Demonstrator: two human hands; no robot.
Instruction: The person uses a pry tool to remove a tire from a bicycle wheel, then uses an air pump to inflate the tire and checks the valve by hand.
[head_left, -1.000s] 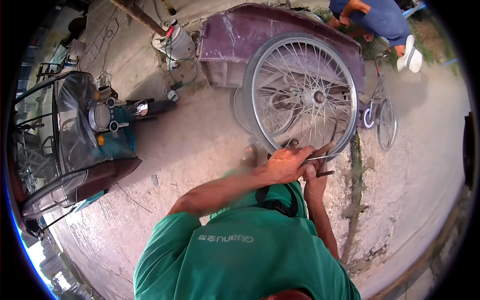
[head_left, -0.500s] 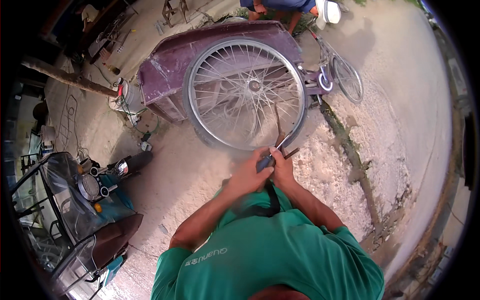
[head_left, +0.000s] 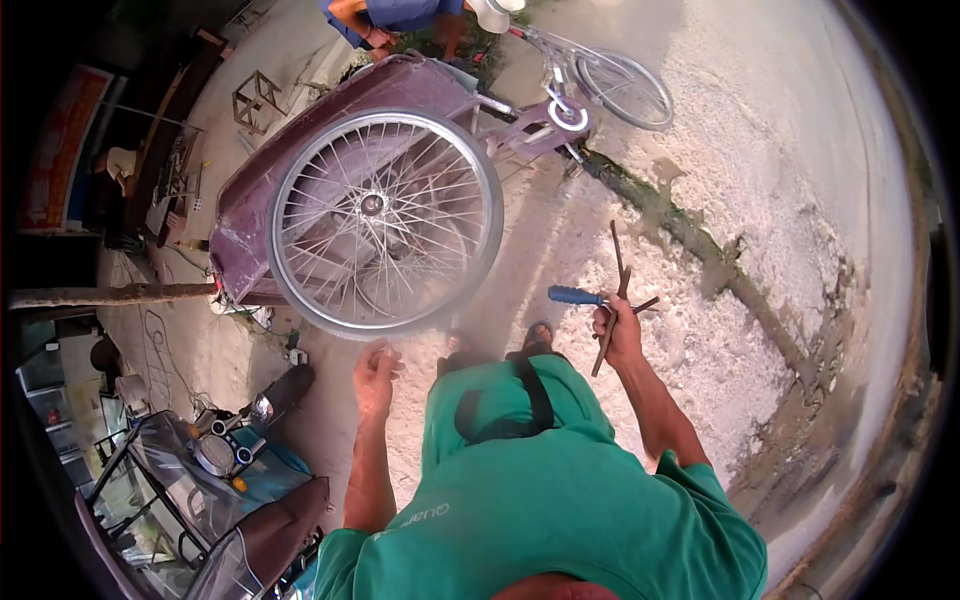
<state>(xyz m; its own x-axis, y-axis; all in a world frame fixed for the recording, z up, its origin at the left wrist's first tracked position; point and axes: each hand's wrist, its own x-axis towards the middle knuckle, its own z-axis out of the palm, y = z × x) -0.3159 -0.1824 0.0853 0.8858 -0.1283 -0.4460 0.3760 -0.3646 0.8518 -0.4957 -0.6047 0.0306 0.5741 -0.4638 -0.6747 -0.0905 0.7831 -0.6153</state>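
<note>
A large spoked wheel (head_left: 484, 255) is upturned at the side of a purple cart (head_left: 235, 225), left of centre. My left hand (head_left: 375, 370) is just below its tyre, fingers loosely bent and apart, with nothing seen in it. Out to the right, my right hand (head_left: 621, 330) is closed round a blue-handled tool (head_left: 576, 295), which looks like a screwdriver; its tip is hidden. The same fist grips rusty, crossing metal rods (head_left: 616, 245) that stick out above, below and to the right.
A bicycle front wheel (head_left: 625, 90) lies beyond the cart. At the top edge a person in blue (head_left: 400, 12) bends beside it. A covered three-wheeler (head_left: 190, 480) stands lower left. A dark, weedy gutter (head_left: 690, 235) runs down the right.
My hands were together at the tyre's lower edge, on the blue-handled tool and rods. They have parted: the right went right with the tools, the left went left. The view has turned too.
</note>
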